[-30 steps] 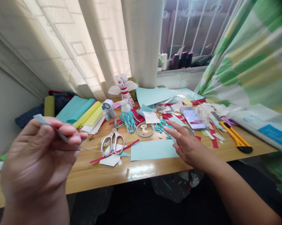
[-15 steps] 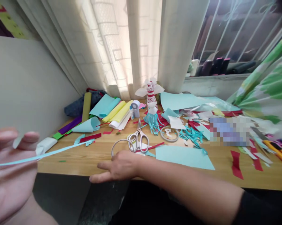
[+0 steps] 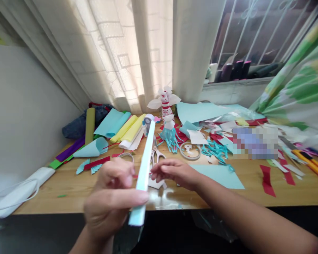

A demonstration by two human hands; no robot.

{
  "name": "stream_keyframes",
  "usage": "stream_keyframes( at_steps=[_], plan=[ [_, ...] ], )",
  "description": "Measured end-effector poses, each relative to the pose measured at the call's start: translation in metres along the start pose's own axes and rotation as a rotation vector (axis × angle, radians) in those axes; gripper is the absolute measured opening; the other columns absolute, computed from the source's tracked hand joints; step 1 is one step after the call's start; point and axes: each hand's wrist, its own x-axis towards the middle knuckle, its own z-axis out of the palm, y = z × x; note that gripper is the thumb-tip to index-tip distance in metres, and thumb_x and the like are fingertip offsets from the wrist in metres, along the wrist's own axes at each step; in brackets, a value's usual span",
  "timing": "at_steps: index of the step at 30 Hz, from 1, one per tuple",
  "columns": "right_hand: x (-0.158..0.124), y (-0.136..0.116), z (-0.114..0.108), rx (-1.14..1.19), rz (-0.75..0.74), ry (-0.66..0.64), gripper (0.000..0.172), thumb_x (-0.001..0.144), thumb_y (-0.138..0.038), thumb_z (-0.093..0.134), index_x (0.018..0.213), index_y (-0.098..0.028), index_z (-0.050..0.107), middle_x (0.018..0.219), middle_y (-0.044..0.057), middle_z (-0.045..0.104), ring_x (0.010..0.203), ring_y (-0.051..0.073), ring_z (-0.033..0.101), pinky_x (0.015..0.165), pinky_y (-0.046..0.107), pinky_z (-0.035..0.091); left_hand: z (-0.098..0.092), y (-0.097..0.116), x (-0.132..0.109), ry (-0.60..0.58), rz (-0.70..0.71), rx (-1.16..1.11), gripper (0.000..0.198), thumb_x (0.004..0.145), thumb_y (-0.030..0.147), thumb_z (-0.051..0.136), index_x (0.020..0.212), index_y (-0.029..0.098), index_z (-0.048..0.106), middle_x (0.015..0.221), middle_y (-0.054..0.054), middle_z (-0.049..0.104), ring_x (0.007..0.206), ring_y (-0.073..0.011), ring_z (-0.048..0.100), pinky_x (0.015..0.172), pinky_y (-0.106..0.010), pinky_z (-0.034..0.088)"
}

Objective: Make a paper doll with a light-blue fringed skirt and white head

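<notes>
A long pale blue paper strip is pinched between the thumb and curled fingers of my left hand, slanting up and away in front of me. My right hand hovers just right of the strip with loosely bent fingers and nothing visible in them; whether its fingertips touch the strip I cannot tell. Behind the strip lie the scissors, partly covered. A tape ring shows beyond my left hand. Farther back stands a small paper figure with blue fringe.
Rolled yellow paper and a blue paper cone lie at the left, near a white power strip. To the right are a blue sheet, another tape ring, paper scraps and a yellow cutter.
My left hand has come from the left edge to the middle, turning the strip lengthwise away from me. My right hand has moved right, up to the strip, its fingers now pointing left.
</notes>
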Motion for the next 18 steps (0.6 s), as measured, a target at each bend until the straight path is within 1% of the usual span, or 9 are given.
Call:
stream_keyframes(
  at_steps=[1,3,4,7,9,11,13,15,18],
  plan=[
    [-0.016,-0.005,-0.009,0.099,0.019,0.011,0.051,0.095,-0.045,0.02,0.115,-0.013,0.054,0.094,0.013,0.067,0.079,0.017,0.064,0.069,0.033,0.05,0.017,-0.006,0.0,-0.062,0.011,0.0,0.011,0.071,0.016,0.071,0.071,0.026,0.074,0.073,-0.001,0.05,0.07,-0.0141,0.053,0.062,-0.032,0.049],
    [-0.042,-0.015,-0.02,0.578,0.144,0.12,0.053,0.084,-0.058,0.044,0.108,-0.014,0.061,0.091,0.01,0.066,0.077,0.017,0.063,0.067,0.032,0.05,0.049,-0.018,-0.004,-0.19,-0.03,-0.045,0.021,0.073,0.01,0.069,0.081,0.028,0.074,0.075,-0.001,0.048,0.069,-0.013,0.054,0.06,-0.029,0.048],
    [-0.053,-0.019,-0.024,0.678,0.188,0.228,0.048,0.079,-0.057,0.055,0.098,-0.014,0.064,0.082,0.007,0.066,0.07,0.015,0.062,0.063,0.028,0.049,0.062,-0.024,-0.008,-0.252,-0.043,-0.048,0.025,0.073,0.007,0.067,0.085,0.027,0.074,0.076,-0.001,0.049,0.07,-0.0133,0.054,0.062,-0.029,0.048],
    [-0.074,-0.025,-0.038,0.711,0.304,0.544,0.027,0.068,-0.04,0.073,0.072,-0.014,0.066,0.059,-0.001,0.058,0.05,0.007,0.051,0.049,0.019,0.039,0.092,-0.039,-0.02,-0.459,-0.065,-0.089,0.035,0.075,0.001,0.063,0.096,0.027,0.072,0.081,-0.003,0.052,0.079,-0.015,0.055,0.069,-0.03,0.047],
    [-0.086,-0.023,-0.051,0.64,0.359,0.662,0.022,0.066,-0.032,0.074,0.062,-0.014,0.062,0.052,-0.004,0.055,0.044,0.006,0.045,0.045,0.018,0.035,0.107,-0.044,-0.023,-0.59,-0.149,-0.151,0.036,0.079,0.002,0.056,0.1,0.028,0.07,0.086,-0.004,0.056,0.083,-0.0161,0.056,0.075,-0.032,0.046],
    [-0.097,-0.02,-0.066,0.578,0.396,0.711,0.023,0.066,-0.029,0.073,0.057,-0.014,0.059,0.05,-0.004,0.054,0.044,0.006,0.045,0.044,0.019,0.033,0.121,-0.047,-0.02,-0.567,-0.387,-0.21,0.029,0.083,0.008,0.052,0.101,0.027,0.067,0.087,-0.004,0.06,0.082,-0.0157,0.059,0.075,-0.031,0.047],
    [-0.107,-0.017,-0.078,0.532,0.416,0.731,0.022,0.067,-0.028,0.071,0.056,-0.014,0.057,0.049,-0.004,0.053,0.044,0.006,0.044,0.044,0.02,0.032,0.138,-0.048,-0.014,-0.502,-0.733,-0.276,0.013,0.083,0.019,0.056,0.093,0.023,0.064,0.081,-0.002,0.062,0.074,-0.0143,0.06,0.068,-0.028,0.048],
    [-0.114,-0.015,-0.086,0.513,0.418,0.744,0.023,0.067,-0.028,0.07,0.055,-0.014,0.055,0.048,-0.005,0.051,0.044,0.006,0.043,0.045,0.021,0.031,0.156,-0.05,-0.009,-0.553,-1.015,-0.33,0.011,0.078,0.028,0.063,0.077,0.017,0.061,0.068,0.0,0.06,0.062,-0.0124,0.057,0.059,-0.025,0.045],
    [-0.121,-0.013,-0.09,0.554,0.408,0.793,0.028,0.064,-0.029,0.074,0.055,-0.015,0.052,0.047,-0.007,0.048,0.044,0.005,0.04,0.045,0.02,0.029,0.179,-0.055,-0.005,-0.638,-1.14,-0.341,0.025,0.074,0.032,0.066,0.06,0.015,0.053,0.055,0.002,0.052,0.052,-0.0097,0.048,0.052,-0.023,0.038]
  ],
)
